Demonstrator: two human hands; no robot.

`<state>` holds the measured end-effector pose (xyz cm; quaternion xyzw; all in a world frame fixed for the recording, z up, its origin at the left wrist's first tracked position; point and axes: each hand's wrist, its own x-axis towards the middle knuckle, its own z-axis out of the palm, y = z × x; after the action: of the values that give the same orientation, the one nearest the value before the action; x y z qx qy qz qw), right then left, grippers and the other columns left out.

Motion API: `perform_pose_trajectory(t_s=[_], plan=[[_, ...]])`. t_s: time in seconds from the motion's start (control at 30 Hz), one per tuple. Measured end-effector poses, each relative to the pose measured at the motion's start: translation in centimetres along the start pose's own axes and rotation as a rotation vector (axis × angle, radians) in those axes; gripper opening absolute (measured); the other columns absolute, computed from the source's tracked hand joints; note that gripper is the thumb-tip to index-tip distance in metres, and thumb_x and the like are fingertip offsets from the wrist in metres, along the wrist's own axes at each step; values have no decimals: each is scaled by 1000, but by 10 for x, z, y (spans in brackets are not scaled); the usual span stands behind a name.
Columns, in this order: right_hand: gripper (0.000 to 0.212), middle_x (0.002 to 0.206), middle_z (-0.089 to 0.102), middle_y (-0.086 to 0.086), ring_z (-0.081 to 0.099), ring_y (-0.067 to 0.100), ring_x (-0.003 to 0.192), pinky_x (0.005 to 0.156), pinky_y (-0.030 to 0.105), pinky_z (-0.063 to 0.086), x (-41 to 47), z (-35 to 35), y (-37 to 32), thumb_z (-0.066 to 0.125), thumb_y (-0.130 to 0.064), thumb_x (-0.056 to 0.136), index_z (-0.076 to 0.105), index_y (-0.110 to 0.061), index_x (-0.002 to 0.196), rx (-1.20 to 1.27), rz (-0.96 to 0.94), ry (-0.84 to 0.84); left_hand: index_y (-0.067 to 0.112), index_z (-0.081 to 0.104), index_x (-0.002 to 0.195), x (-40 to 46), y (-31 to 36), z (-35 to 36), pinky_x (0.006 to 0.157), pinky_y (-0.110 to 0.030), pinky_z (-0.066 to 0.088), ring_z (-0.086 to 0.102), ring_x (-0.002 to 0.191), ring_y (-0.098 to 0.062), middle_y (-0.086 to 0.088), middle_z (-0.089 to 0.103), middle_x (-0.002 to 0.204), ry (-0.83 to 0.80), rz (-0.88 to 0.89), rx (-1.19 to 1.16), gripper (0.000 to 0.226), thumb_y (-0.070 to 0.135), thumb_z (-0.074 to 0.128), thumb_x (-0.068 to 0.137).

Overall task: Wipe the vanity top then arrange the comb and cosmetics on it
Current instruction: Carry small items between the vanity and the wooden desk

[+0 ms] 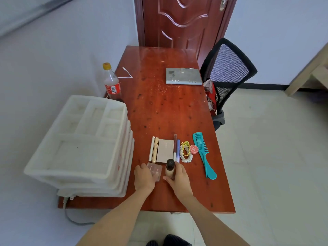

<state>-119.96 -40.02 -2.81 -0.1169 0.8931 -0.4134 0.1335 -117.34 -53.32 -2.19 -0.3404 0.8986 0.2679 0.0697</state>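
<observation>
right hand (177,176) clamped on upright bottle (170,169) near vanity top's (159,107) front edge; left hand (144,178) rests on compact (155,171), grip unclear. comb (202,153) lies toward right edge. risk: bottle tips into cosmetics row if released off-balance.

**Red wooden vanity top and its load**

The vanity top (159,107), glossy red-brown wood, is carrying a stack of white plastic trays (83,144) along its left edge, with a cola bottle (111,82) and a white cable (126,74) lying behind them. A grey flat case (183,76) is sitting near the far right edge. Toward the front, cosmetics are lying in a row: a white tube (152,148), a gold tube (155,149), a beige compact (165,151), two slim pens (176,148), hair ties (186,152), a small red tin (194,149), then a teal comb (203,153). A clear pink case (156,170) and a dark-capped bottle (169,168) are resting nearest the front.
</observation>
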Motion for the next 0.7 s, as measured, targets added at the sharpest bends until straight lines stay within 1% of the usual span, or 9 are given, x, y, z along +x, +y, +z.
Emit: perform_pose_trajectory(t_s=[0.1,0.2,0.3,0.37,0.47,0.53,0.6,0.67,0.7], plan=[[52,125,50,6,53,18,106,85,21,41,3,5,-5,68,-18,82,43,-13,128,-13,3,8,5,46,120,0,5,0,92,-30,41,46,115,-26,-12,47,123,-18,4,-30,41,24,62,86],[53,126,49,8,53,19,107,86,19,39,5,5,-6,65,-15,85,41,-12,133,-40,-12,17,5,46,119,2,6,2,93,-29,41,47,114,-25,-13,47,123,-22,5,-42,40,22,62,87],[55,127,49,6,53,17,108,86,16,38,6,3,-7,65,-17,85,41,-12,134,-62,-18,8,6,46,119,3,7,0,92,-29,43,48,113,-25,-12,48,122,-25,19,-27,39,21,61,87],[54,127,50,5,55,16,104,84,18,42,5,1,-7,64,-20,86,41,-15,134,-67,-19,17,8,46,120,2,8,-2,91,-30,44,48,114,-24,-10,49,122,-13,38,-12,39,23,61,87],[53,129,48,2,57,14,95,75,17,46,1,-6,-6,59,-14,87,38,-17,136,-125,-42,13,13,45,121,-4,10,-11,86,-28,47,46,114,-21,-6,48,121,37,107,68,39,27,59,88],[53,132,45,-1,56,12,94,72,15,47,-4,-15,-2,53,-14,88,34,-19,138,-217,-56,3,15,43,125,-7,10,-18,84,-25,48,45,114,-18,-4,47,123,83,204,119,42,29,58,88],[51,137,43,-3,52,11,105,79,15,46,-8,-27,4,50,-20,91,32,-21,139,-338,-70,34,15,38,130,-8,12,-27,88,-23,45,43,117,-16,-2,45,128,133,299,164,47,28,56,89],[53,144,37,-3,39,14,127,97,21,40,-8,-38,6,47,-27,92,30,-22,142,-445,-78,90,16,36,133,-8,14,-37,92,-23,42,41,120,-15,-1,43,131,177,378,188,48,25,55,89],[55,147,34,-3,32,16,133,103,24,35,-8,-42,4,46,-30,92,28,-23,143,-493,-86,111,17,36,133,-7,16,-42,92,-23,41,41,120,-15,-1,43,132,190,413,205,48,22,55,89]])
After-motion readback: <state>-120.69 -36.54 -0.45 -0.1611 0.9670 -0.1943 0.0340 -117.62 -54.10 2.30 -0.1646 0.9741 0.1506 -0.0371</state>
